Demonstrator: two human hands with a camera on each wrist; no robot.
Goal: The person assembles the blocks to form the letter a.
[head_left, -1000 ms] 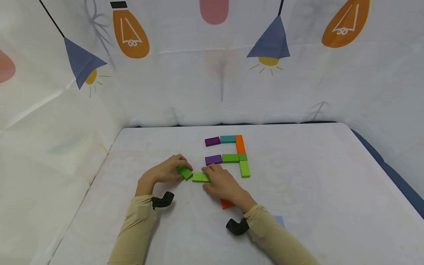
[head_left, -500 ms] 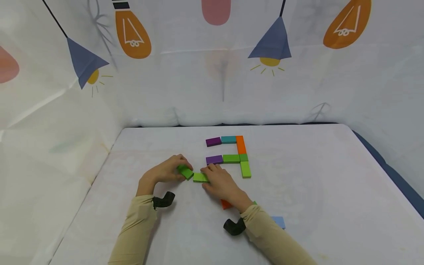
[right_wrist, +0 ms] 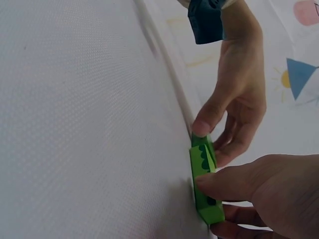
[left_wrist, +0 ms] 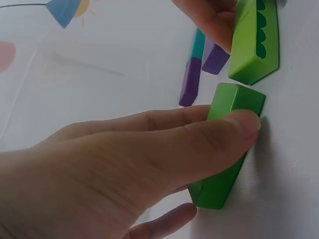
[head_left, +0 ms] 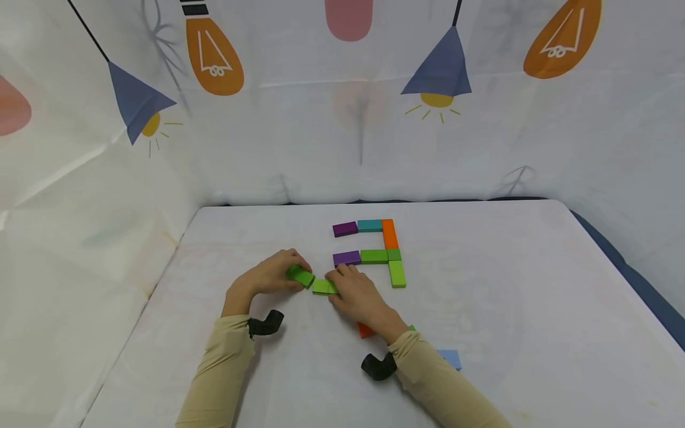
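My left hand [head_left: 270, 274] pinches a green block [head_left: 299, 276] between thumb and fingers, just above or on the white table. In the left wrist view the thumb lies across the green block [left_wrist: 219, 186], and its upper end points at a lighter green block [left_wrist: 246, 45] with a dark green scalloped pattern on one side. My right hand [head_left: 363, 300] grips that light green block [head_left: 323, 286], thumb on the patterned side in the right wrist view. The blocks' near ends lie close together; the left wrist view shows a narrow gap.
Behind the hands, dark purple [head_left: 345, 229], teal [head_left: 370, 226], orange [head_left: 390, 233], violet [head_left: 346, 258], green [head_left: 374, 256] and light green [head_left: 397, 274] blocks form a connected shape. An orange-red block [head_left: 365, 330] lies partly under the right forearm; a light blue block [head_left: 451, 358] lies beside it.
The green block in my left hand has turned slightly and come a little to the right, towards the light green one. My right forearm has shifted slightly left, uncovering more of the light blue block.
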